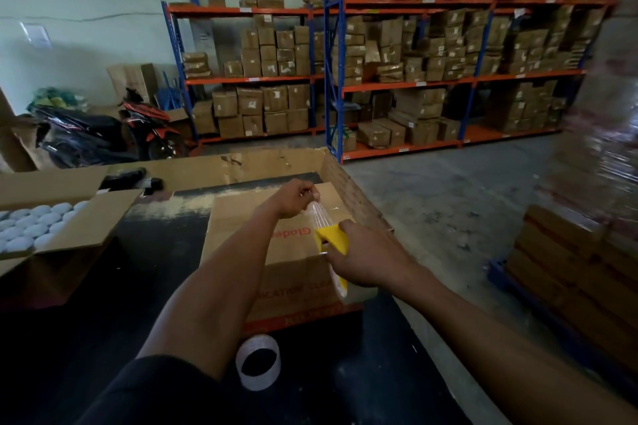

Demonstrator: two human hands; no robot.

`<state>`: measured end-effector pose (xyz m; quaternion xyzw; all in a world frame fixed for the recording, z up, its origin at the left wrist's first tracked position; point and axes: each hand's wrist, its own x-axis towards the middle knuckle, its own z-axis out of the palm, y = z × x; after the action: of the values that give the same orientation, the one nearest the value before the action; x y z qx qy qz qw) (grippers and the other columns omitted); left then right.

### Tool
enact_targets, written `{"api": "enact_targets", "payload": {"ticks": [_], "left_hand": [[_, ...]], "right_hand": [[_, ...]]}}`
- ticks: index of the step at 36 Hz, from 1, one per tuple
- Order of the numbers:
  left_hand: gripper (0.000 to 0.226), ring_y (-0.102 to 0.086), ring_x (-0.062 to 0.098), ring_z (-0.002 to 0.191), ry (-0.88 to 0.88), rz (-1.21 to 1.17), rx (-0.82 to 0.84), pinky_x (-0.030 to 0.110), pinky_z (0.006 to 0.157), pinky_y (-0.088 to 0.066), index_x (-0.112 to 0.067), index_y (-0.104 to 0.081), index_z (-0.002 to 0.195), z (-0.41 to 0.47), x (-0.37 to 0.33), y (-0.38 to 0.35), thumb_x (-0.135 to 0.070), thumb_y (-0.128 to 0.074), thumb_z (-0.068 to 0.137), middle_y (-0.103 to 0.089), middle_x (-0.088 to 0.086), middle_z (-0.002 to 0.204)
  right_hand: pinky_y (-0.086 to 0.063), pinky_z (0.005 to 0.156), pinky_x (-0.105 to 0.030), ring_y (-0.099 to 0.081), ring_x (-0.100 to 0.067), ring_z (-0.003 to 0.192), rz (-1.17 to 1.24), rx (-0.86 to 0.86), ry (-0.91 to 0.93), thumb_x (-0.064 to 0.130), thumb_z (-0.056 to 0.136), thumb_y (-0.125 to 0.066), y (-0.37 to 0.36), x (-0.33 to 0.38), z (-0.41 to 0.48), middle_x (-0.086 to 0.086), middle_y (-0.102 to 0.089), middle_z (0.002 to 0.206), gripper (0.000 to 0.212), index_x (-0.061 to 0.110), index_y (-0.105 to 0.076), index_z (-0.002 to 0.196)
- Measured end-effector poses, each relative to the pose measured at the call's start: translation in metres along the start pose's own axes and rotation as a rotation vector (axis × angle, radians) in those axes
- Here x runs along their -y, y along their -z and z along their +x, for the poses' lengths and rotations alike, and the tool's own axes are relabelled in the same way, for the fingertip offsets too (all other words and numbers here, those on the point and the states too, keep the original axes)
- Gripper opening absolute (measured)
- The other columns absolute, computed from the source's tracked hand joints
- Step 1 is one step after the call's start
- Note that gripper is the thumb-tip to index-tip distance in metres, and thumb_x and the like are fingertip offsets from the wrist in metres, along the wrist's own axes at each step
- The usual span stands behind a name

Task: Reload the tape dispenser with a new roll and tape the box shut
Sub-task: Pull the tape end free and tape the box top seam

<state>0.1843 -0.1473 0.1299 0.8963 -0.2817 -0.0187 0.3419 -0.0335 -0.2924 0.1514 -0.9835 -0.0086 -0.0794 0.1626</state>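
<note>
1. The right hand [366, 260] grips a yellow tape dispenser [333, 240], its fingers wrapped closed around the body; a roll of clear tape [340, 281] shows at the lower edge of that hand.
2. The left hand [293, 198] sits just beyond and left of the dispenser, its fingers pinched narrow on the free end of a clear tape strip [317, 214].
3. The strip runs taut from the left fingers down to the dispenser's front edge.
4. Both hands hover over a closed cardboard box [276, 252] with orange printing, which lies on the dark worktop [155, 269] directly beneath the right fingers.
5. An empty tape core [258, 360] lies on the worktop nearer the person, below the left forearm and well apart from both sets of fingers.
6. Far left of the left fingers, an open carton [79, 217] holds rows of pale round items [34, 224].
7. A larger flattened cardboard sheet [241, 169] lies beyond the left fingers.
8. Behind, across the concrete floor, stand shelving racks [397, 79] stacked with brown parcels, and a motorcycle [110, 134] is parked by the wall.
</note>
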Motion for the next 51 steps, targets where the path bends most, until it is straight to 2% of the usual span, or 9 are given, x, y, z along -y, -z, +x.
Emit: {"api": "enact_targets", "payload": {"ticks": [9,14,20,28,38,41,43,48,51], "left_hand": [[0.019,-0.070,0.022,0.076,-0.008,0.027,-0.174,0.037,0.075,-0.054,-0.009,-0.081,0.092,0.023,0.027,-0.015,-0.026,-0.072,0.094,-0.076,0.008,0.081],[0.017,-0.067,0.026,0.080,-0.006,0.081,-0.192,0.044,0.078,-0.054,-0.013,-0.077,0.089,0.037,0.047,-0.019,-0.027,-0.069,0.094,-0.073,0.005,0.081],[0.010,-0.057,0.016,0.078,0.000,0.086,-0.205,0.045,0.083,-0.051,-0.028,-0.070,0.087,0.042,0.059,-0.019,-0.028,-0.065,0.096,-0.063,-0.004,0.078],[0.012,-0.067,0.021,0.087,0.034,0.090,-0.186,0.050,0.091,-0.053,-0.030,-0.075,0.090,0.045,0.064,-0.030,-0.035,-0.064,0.093,-0.071,-0.007,0.078],[0.026,-0.068,0.022,0.094,0.054,0.148,-0.232,0.048,0.089,-0.055,-0.028,-0.078,0.092,0.046,0.067,-0.035,-0.041,-0.057,0.084,-0.075,-0.005,0.093],[0.012,-0.054,0.018,0.081,0.090,0.134,-0.272,0.040,0.082,-0.051,-0.025,-0.077,0.094,0.047,0.064,-0.036,-0.027,-0.072,0.083,-0.054,-0.005,0.082],[0.018,-0.053,0.018,0.085,0.142,0.102,-0.280,0.040,0.084,-0.049,-0.022,-0.073,0.098,0.051,0.065,-0.035,-0.024,-0.078,0.081,-0.051,-0.001,0.092],[0.009,-0.065,0.029,0.098,0.228,-0.037,-0.417,0.038,0.083,-0.051,-0.017,-0.066,0.089,0.054,0.062,-0.028,-0.010,-0.064,0.093,-0.066,0.010,0.102],[0.016,-0.066,0.024,0.101,0.052,0.055,-0.305,0.044,0.094,-0.054,-0.013,-0.074,0.105,0.039,0.057,-0.020,-0.010,-0.059,0.098,-0.072,0.010,0.111]], "right_hand": [[-0.046,0.069,-0.034,-0.056,-0.021,0.087,0.019,0.134,-0.049,0.055,0.086,-0.057,0.002,0.004,0.053,-0.003,-0.059,0.098,0.043,0.019,-0.060,0.108],[-0.055,0.080,-0.039,-0.060,-0.022,0.088,-0.030,0.188,-0.058,0.060,0.085,-0.056,0.002,0.010,0.079,-0.006,-0.063,0.099,0.051,0.014,-0.065,0.107],[-0.045,0.060,-0.033,-0.055,-0.014,0.073,-0.039,0.244,-0.083,0.059,0.083,-0.059,-0.001,0.013,0.100,-0.002,-0.060,0.088,0.045,0.016,-0.064,0.097],[-0.045,0.061,-0.032,-0.059,-0.020,0.078,-0.005,0.291,-0.131,0.062,0.083,-0.058,-0.004,0.010,0.113,-0.004,-0.062,0.088,0.052,0.013,-0.065,0.098],[-0.041,0.047,-0.027,-0.055,-0.017,0.062,-0.073,0.424,-0.137,0.049,0.090,-0.060,0.017,0.022,0.121,-0.004,-0.053,0.074,0.039,0.011,-0.053,0.088],[-0.057,0.057,-0.033,-0.059,-0.019,0.064,-0.097,0.484,-0.141,0.044,0.093,-0.059,0.025,0.027,0.121,-0.006,-0.055,0.078,0.034,0.010,-0.051,0.091],[-0.062,0.072,-0.038,-0.061,-0.021,0.067,-0.104,0.512,-0.154,0.041,0.094,-0.059,0.029,0.030,0.123,-0.007,-0.054,0.081,0.033,0.009,-0.049,0.099],[-0.064,0.076,-0.045,-0.074,-0.034,0.080,-0.077,0.610,-0.240,0.036,0.093,-0.062,0.032,0.034,0.129,-0.020,-0.064,0.097,0.040,0.001,-0.055,0.111],[-0.063,0.079,-0.048,-0.075,-0.037,0.086,-0.068,0.666,-0.248,0.035,0.094,-0.060,0.033,0.034,0.131,-0.024,-0.065,0.104,0.043,-0.002,-0.051,0.116]]}}
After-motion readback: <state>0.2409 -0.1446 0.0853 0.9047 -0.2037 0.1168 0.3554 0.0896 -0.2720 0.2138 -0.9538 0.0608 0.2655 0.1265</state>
